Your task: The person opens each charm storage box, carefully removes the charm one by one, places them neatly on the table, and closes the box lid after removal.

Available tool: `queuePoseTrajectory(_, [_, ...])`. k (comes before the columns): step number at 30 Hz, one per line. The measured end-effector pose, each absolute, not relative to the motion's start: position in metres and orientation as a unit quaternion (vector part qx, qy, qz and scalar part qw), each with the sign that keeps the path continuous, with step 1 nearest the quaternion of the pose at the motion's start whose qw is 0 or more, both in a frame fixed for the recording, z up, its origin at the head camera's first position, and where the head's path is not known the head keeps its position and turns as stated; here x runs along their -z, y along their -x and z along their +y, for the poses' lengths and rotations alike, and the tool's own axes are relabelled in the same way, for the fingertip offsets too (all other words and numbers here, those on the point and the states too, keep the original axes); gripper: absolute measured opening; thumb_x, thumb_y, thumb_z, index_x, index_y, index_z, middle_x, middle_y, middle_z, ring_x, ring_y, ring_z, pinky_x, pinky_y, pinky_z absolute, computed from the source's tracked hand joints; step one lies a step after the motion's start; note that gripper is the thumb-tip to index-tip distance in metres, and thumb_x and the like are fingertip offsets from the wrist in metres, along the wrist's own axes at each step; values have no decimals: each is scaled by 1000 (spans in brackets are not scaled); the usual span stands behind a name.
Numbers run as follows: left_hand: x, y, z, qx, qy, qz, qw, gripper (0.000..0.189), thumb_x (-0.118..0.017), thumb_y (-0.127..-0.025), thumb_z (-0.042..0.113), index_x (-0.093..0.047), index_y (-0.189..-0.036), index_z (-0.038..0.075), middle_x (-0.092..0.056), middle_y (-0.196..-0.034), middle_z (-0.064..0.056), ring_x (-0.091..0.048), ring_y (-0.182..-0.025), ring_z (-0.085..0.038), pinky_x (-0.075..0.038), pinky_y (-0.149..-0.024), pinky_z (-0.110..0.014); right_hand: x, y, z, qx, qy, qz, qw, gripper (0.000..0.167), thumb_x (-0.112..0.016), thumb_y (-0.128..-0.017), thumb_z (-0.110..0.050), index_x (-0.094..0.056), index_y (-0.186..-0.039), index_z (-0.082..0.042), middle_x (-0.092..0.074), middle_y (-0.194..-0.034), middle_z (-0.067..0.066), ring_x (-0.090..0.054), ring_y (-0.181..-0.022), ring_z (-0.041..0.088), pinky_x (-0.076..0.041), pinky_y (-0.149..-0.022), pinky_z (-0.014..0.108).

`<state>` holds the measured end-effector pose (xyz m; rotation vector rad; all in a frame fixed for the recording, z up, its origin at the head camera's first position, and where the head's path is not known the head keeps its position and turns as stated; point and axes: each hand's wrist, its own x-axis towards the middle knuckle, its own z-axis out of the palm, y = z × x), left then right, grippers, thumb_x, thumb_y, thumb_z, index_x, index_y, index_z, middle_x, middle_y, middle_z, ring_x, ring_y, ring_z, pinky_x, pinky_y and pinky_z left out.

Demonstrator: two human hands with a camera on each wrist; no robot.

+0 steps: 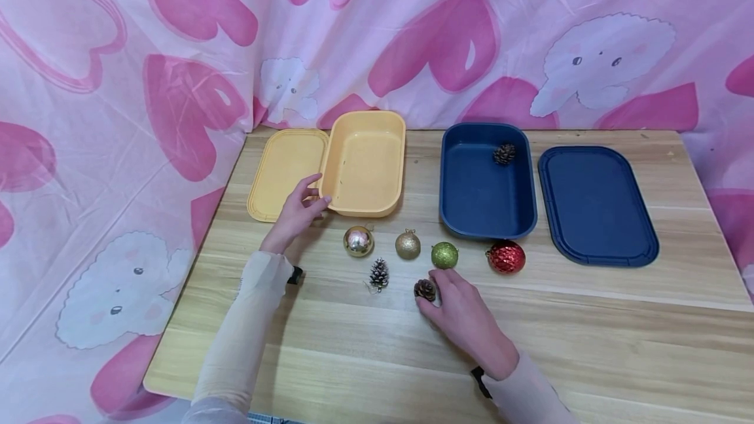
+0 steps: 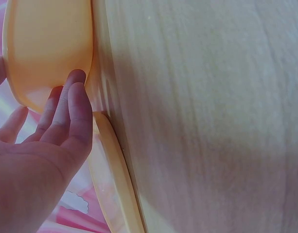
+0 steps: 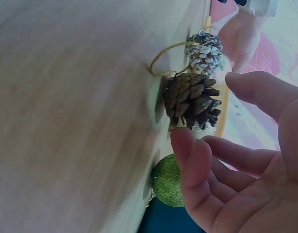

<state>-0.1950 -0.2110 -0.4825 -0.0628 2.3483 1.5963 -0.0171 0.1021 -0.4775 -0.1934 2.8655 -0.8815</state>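
At the near left corner of the yellow box [image 1: 368,162], my left hand [image 1: 297,211] has its fingertips against the outer wall, its fingers [image 2: 79,104] fairly straight in the left wrist view. My right hand [image 1: 465,313] is around a brown pine cone [image 1: 425,290] on the table. In the right wrist view the thumb [image 3: 255,90] stands apart from that cone, and the other fingertips are right at its side. To its left lies a frosted pine cone [image 1: 379,273] with a gold loop. A green glitter ball [image 1: 444,255] is just beyond the right hand.
A shiny gold ball [image 1: 358,241], a glittery gold ball [image 1: 408,245] and a red ball [image 1: 506,258] lie along the boxes' near side. The dark blue box [image 1: 485,198] holds one pine cone [image 1: 504,154]. A yellow lid [image 1: 285,175] and a blue lid [image 1: 597,205] flank the boxes.
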Motion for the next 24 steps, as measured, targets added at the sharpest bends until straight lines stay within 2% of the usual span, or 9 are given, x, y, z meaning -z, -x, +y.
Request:
queuePoseTrajectory(6, [460,187,-203,-557,21,815,157,62,-61,-94,15,-33,-149,16,-45,-113,-8,-57,-94,-25,-54,-86,-50,474,18,103,298,66,950,60,49,-75,-81,-34,-63,-116,0,-65,-106,13,-64,-87,25,-55,-80,40])
queuePoseTrajectory(14, [457,186,-203,-559,24,813,159,62,-61,-94,16,-33,-150,18,-45,-112,-8,-57,-98,-38,-55,-85,-51,466,23,111,308,78,948,13,47,-78,-78,-29,-64,-113,-1,-63,-93,8,-57,-75,16,-53,-71,35])
queuePoseTrajectory(18, [456,186,-202,-560,19,813,158,62,-61,-94,16,-33,-150,17,-45,-112,-8,-57,-98,-36,-54,-86,-51,461,26,118,320,85,944,1,43,-79,-78,-27,-66,-110,-2,-64,-92,9,-53,-70,14,-50,-64,29])
queuePoseTrajectory(24, [455,185,-202,-560,18,813,158,62,-62,-94,15,-33,-149,17,-45,-112,-9,-57,-100,-36,-54,-87,-52,448,34,129,336,98,937,5,37,-77,-81,-23,-67,-109,-2,-66,-93,8,-58,-74,16,-51,-64,27])
